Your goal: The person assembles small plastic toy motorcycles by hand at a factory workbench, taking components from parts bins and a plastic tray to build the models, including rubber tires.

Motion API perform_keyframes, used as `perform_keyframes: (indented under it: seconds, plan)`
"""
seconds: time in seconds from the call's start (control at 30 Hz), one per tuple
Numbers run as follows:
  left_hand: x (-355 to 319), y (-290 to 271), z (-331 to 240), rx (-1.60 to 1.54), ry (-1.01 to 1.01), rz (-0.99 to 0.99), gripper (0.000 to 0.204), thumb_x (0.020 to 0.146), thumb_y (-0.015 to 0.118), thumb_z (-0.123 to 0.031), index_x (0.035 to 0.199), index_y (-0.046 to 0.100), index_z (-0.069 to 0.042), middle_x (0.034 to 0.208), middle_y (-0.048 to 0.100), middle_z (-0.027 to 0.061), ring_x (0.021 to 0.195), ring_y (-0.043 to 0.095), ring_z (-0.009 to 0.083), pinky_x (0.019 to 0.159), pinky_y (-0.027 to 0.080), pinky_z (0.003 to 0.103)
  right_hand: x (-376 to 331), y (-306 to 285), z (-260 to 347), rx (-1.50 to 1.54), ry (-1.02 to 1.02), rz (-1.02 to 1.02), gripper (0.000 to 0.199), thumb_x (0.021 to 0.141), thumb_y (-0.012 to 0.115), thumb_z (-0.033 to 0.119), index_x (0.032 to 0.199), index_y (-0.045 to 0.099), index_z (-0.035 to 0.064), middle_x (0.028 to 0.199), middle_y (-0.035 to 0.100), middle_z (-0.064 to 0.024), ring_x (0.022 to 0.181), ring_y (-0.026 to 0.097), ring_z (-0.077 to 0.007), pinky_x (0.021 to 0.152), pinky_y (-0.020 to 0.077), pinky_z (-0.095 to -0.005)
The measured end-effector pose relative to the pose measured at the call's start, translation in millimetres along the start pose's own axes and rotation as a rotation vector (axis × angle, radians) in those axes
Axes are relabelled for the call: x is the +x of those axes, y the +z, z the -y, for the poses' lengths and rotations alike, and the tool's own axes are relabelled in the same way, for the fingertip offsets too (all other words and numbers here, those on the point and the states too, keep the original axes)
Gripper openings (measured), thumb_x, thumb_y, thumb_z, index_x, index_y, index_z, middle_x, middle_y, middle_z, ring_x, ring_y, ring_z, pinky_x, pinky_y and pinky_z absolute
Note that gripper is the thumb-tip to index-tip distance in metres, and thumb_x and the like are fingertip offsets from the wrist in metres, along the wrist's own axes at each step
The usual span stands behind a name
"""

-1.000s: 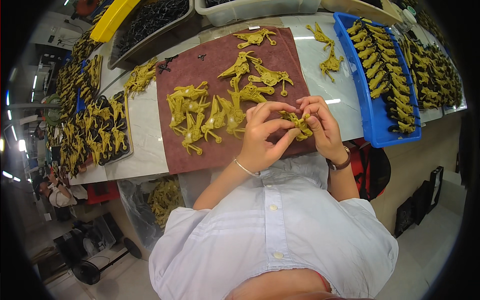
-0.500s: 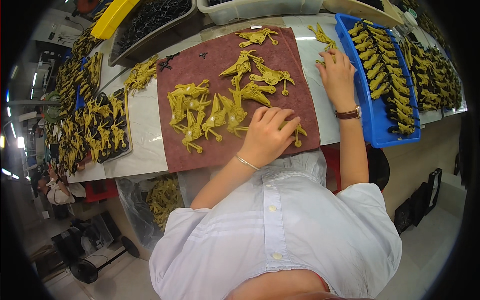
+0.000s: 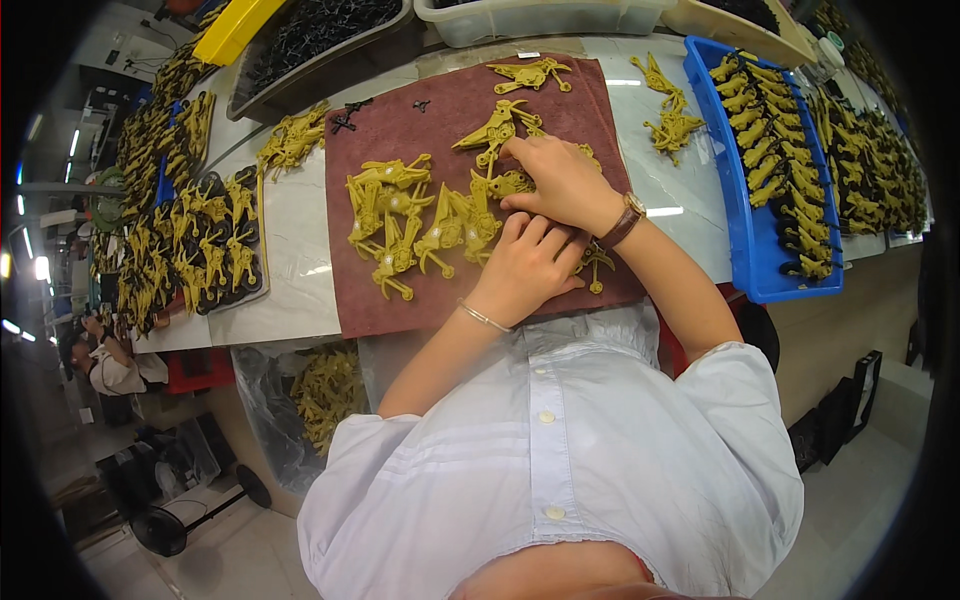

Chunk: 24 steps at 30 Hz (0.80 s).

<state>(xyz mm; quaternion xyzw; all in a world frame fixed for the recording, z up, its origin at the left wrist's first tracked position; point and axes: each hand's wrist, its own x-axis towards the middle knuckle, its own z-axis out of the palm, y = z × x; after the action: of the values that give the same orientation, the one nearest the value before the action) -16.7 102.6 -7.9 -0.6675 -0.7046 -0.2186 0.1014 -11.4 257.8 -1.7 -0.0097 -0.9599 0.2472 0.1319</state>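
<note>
Right hand (image 3: 560, 182) laid palm-down on the maroon mat (image 3: 370, 300), fingers (image 3: 520, 150) spread and pressing a yellow-green moulded plastic figure (image 3: 510, 184), largely covered; grip on it cannot be told. Left hand (image 3: 530, 265) just at 6 o'clock of the right, knuckles up, fingers curled loosely over the mat, touching the right wrist near the brown-strapped watch (image 3: 630, 212); contents, if any, hidden. Covered figure directly under the right hand, so right hand nearer; long axis not readable. Cluster of like figures (image 3: 410, 225) at 9 o'clock of both hands, limbs spiky, surfaces smooth and matt, lying flat and overlapping. Further single figures (image 3: 495, 128) at 12 o'clock. Mat soft, napped, on a pale glossy table (image 3: 290, 260). Blue tray (image 3: 745, 230) at 3 o'clock, rigid plastic, filled with rowed figures.
</note>
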Motion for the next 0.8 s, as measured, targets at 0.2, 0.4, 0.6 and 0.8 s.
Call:
perform_keyframes:
  seconds: [0.2,0.4,0.6,0.8]
  plan:
    - [-4.6,9.1,3.7,0.043,-0.018,-0.06,0.053,0.063,0.077,-0.037,0.107,0.064,-0.01,0.102,0.059,0.0033,0.099,0.053,0.0232,0.085,0.039,0.042,1.6,-10.8,-0.1,0.138,0.052,-0.151,0.031,0.072,0.075,0.018,0.096,0.064,0.0005,0.089,0.063,-0.0143,0.082,0.062,-0.0305,0.07,0.0501,-0.0396]
    - [-1.3,25.3,-10.2,0.038,-0.026,-0.105,0.049,0.069,0.072,-0.041,0.102,0.063,-0.006,0.101,0.058,0.0053,0.1,0.053,0.0257,0.082,0.04,0.044,1.6,-1.8,-2.8,0.067,-0.007,-0.117,0.041,0.073,0.079,0.033,0.094,0.066,0.0008,0.087,0.062,-0.0137,0.081,0.062,-0.0311,0.071,0.05,-0.0401]
    - [-0.4,5.9,-11.1,-0.046,-0.122,-0.082,0.049,0.068,0.074,-0.04,0.103,0.064,-0.006,0.105,0.059,0.0067,0.103,0.054,0.0265,0.084,0.04,0.043,25.2,16.5,0.2,-0.041,0.02,-0.112,0.038,0.08,0.065,0.038,0.073,0.068,0.0007,0.088,0.063,-0.0174,0.085,0.06,-0.034,0.073,0.049,-0.0456]
    - [-5.0,-29.5,10.1,-0.137,-0.257,-0.299,0.029,0.074,0.075,-0.018,0.1,0.066,-0.007,0.102,0.063,0.0059,0.09,0.059,0.0266,0.083,0.043,0.04,33.7,20.3,3.5,-0.116,0.171,-0.092,0.031,0.079,0.064,0.031,0.074,0.069,0.001,0.084,0.064,-0.0188,0.083,0.061,-0.0345,0.074,0.0491,-0.0464]
